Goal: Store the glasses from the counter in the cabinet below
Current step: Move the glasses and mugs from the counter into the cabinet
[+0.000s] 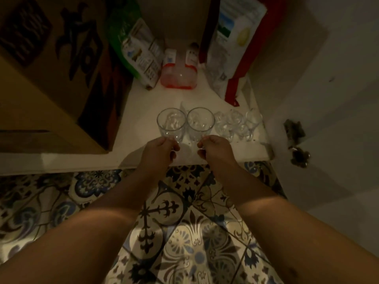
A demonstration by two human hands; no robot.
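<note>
Seemingly, glasses (185,125) near shelf edge (205,159).

two clear glasses (171,125) (200,125) stand upright, empty, rims touching, near the cabinet shelf's (143,111) front edge. a cluster of smaller clear glasses (235,126) stands near its front right corner.

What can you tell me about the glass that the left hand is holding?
The glass is clear and empty, with a wide round rim and a patterned lower part. It stands upright near the front of the white shelf. The left hand grips its base. Its rim seems to touch the second glass.
</note>
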